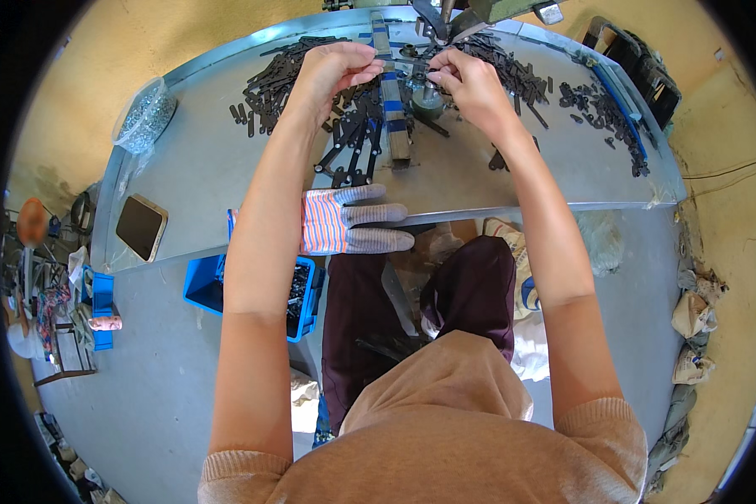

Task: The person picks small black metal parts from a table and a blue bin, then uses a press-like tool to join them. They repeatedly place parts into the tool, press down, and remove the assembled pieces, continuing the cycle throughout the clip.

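Both of my hands are raised at the far side of the metal-topped bench, in front of a riveting-type machine (444, 28). A thin dark metal strip (404, 61) spans the gap between them. My left hand (340, 70) pinches its left end with thumb and fingers. At the other end, my right hand (469, 79) grips it close to the machine's round metal post (428, 101). Beneath the strip lies a long bar with blue tape bands (393, 104). Riveted black linkages (356, 148) rest below my left hand. Piles of black flat bars (277, 82) flank the bar.
A clear tub of small shiny metal parts (146, 116) and a phone (142, 227) are on the left. A striped work glove (346, 222) overhangs the front edge. Small black parts (595, 116) lie at right. Blue bins (309, 315) stand below, beside my legs.
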